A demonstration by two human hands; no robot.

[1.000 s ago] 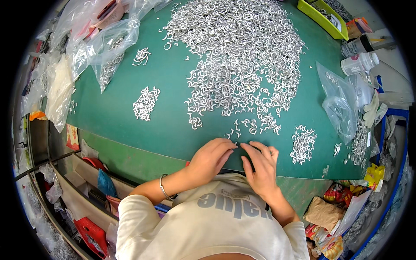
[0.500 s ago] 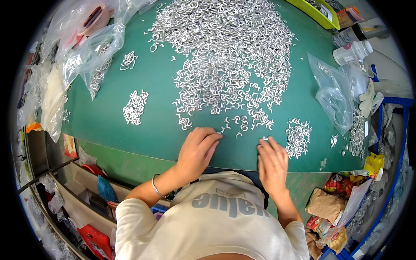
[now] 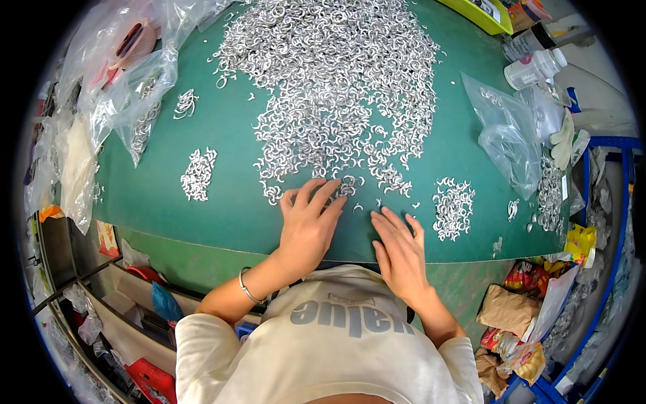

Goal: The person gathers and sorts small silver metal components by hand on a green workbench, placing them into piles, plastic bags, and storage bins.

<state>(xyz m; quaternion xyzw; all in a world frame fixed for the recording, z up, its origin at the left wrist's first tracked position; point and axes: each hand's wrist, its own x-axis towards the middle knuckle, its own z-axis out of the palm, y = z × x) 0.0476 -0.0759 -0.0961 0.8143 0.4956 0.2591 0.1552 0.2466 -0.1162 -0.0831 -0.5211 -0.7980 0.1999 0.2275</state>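
Observation:
A broad heap of small silvery curved metal pieces, crescent- and ring-shaped, spreads over the green tabletop. My left hand is at the heap's near edge, fingers apart, their tips over a few loose pieces that they partly hide. To its right, my right hand rests low over the table with its fingers stretched out. A single curved piece lies just beyond its fingertips. Farther right sits a small separate pile of pieces; another pile lies to the left.
At the left are clear plastic bags and a pink basket. A clear bag, a white bottle and a yellow-green tray stand along the right. Drawers are below the table's left side.
My left hand has reached forward and its fingers have spread over loose pieces. My right hand has shifted left, away from the right-hand pile. The whole view has shifted slightly.

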